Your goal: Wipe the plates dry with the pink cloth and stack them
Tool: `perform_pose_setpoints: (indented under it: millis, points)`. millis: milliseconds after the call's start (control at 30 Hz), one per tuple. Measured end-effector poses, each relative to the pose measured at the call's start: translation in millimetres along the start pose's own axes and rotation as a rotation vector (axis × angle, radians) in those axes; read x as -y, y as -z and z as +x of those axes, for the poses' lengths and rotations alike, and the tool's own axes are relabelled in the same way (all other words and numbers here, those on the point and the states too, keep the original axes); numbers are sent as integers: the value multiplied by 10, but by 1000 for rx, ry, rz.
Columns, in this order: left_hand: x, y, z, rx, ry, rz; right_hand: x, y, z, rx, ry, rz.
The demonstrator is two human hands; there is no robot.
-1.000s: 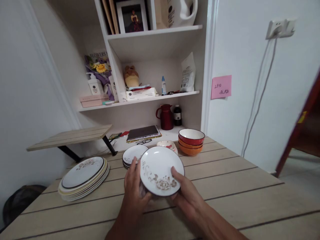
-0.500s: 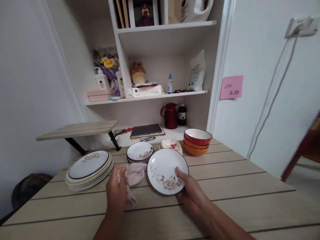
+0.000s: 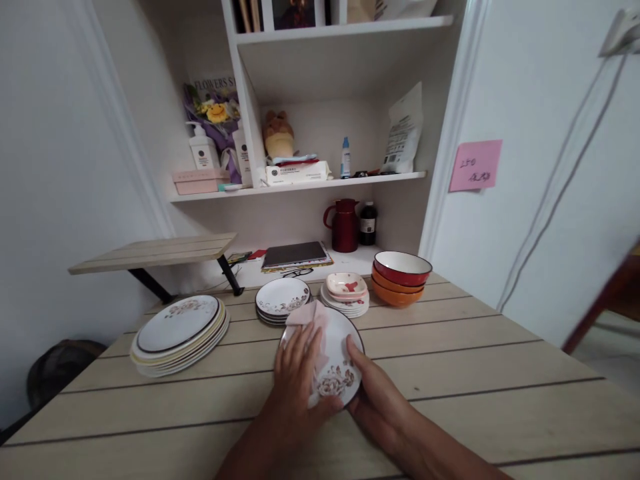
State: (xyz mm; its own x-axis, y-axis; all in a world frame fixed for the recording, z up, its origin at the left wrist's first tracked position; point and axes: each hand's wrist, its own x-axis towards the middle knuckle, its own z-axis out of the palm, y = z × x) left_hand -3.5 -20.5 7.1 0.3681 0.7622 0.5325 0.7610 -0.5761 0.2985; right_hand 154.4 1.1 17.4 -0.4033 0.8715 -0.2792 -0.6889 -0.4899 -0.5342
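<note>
My right hand (image 3: 377, 393) grips a white plate (image 3: 345, 333) with a dark rim and brown flowers, its thumb on top and fingers underneath. Against the plate's left half, my left hand (image 3: 300, 367) presses a pale pink cloth (image 3: 311, 319), fingers laid along it. The plate is tilted above the table, and part of its face is hidden by cloth and hand. Just behind it is a stack of small matching plates (image 3: 283, 297). Larger plates (image 3: 180, 323) are piled at the left.
Small dishes (image 3: 346, 285) sit on more plates at the back. Red and orange bowls (image 3: 400, 277) are stacked to their right. A raised wooden stand (image 3: 155, 253) is at the left. Behind the wooden table (image 3: 450, 373) are a dark red jug (image 3: 345, 227) and a laptop (image 3: 295, 253).
My left hand has moved right and brought the cloth onto the plate. The plate has shifted slightly left in my right hand. The view has tipped down a little.
</note>
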Motion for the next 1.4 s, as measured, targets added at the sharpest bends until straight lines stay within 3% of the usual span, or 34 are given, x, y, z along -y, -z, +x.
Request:
perform_pose_setpoints:
  millis: [100, 200, 300, 467, 633, 767, 833, 967, 1200, 1400]
  points:
    - [-60, 33, -32, 100, 34, -145, 60, -12, 11, -26, -7, 22]
    - [-54, 31, -16, 25, 70, -112, 103, -23, 23, -76, -10, 40]
    - [-3, 11, 17, -51, 21, -18, 110, -12, 36, -91, -8, 40]
    - [-23, 58, 57, -19, 72, -40, 64, 12, 5, -19, -45, -56]
    - [-120, 129, 89, -63, 311, -38, 2, 12, -59, 74, -54, -206]
    - [-84, 199, 90, -175, 611, 149, -24, 7, -84, 104, -94, -249]
    - [-48, 236, 80, -227, 643, 257, -28, 4, -91, 118, -96, -234]
    - [-25, 237, 64, -328, 507, 401, -27, 2, -94, 122, -94, -220]
    - [-165, -40, 121, -232, 164, 482, -43, 38, -24, 57, -57, -191]
    - [-225, -243, 119, -197, -67, 342, 12, 48, -10, 56, -67, -89]
